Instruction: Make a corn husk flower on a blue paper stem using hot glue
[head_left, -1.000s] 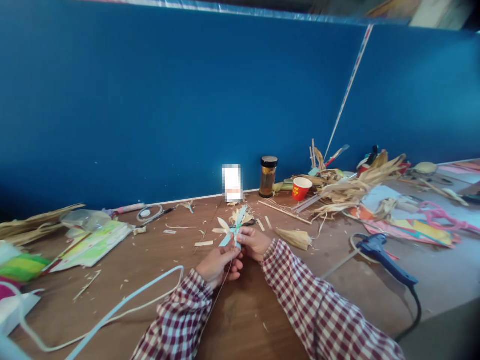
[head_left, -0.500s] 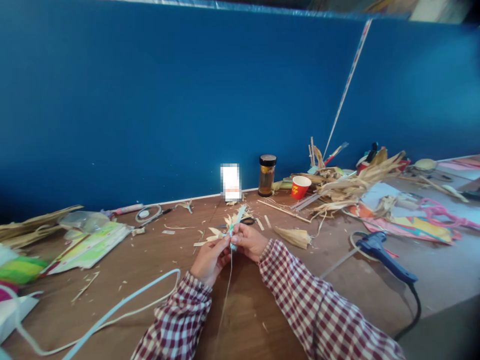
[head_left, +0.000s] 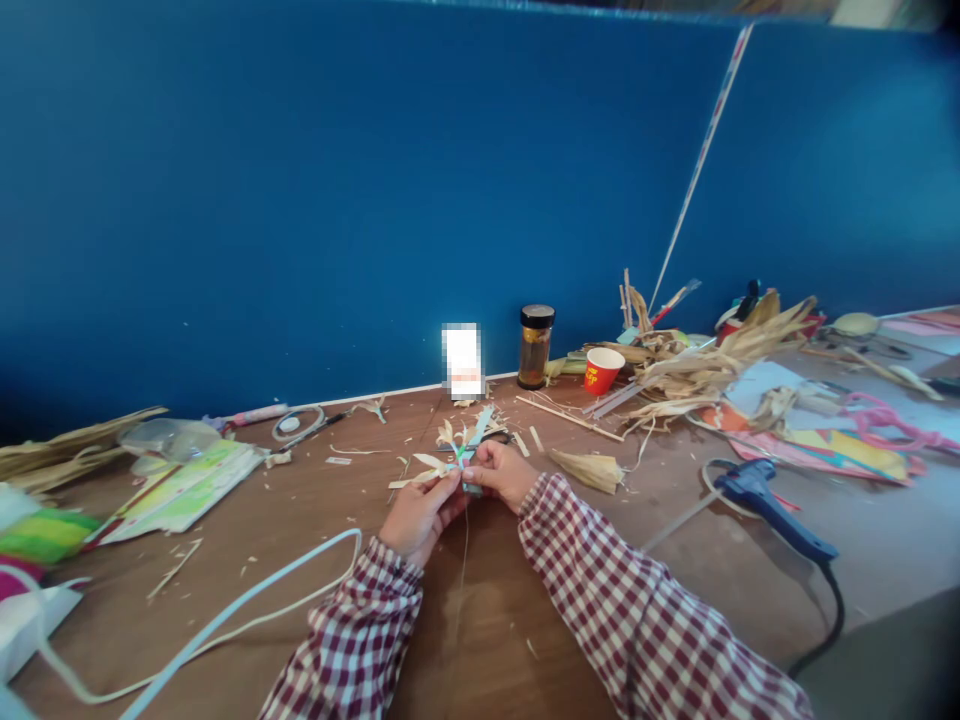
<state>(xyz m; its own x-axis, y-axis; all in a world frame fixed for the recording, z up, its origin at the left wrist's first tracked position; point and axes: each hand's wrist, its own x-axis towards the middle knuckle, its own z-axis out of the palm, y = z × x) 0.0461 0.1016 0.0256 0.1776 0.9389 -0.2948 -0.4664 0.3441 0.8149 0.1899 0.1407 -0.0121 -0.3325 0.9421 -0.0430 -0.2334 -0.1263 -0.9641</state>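
My left hand and my right hand meet over the middle of the table, fingers pinched together. Between them is a small light-blue and green strip piece; its exact kind is hard to make out, as my fingers cover much of it. Both hands grip it, the left at its lower left and the right on its right side. A thin pale thread hangs down from it toward me. Just behind lie corn husk scraps and scissors with dark handles, partly hidden.
On the right lie a blue glue gun, a husk pile, a red paper cup and a dark-lidded jar. A white cable loops at the left, near green-patterned paper. A blue partition stands behind.
My right hand's fingers have shifted slightly on the light-blue piece, and more of its green part shows. My left hand stays nearly in place. The view has tilted a little.
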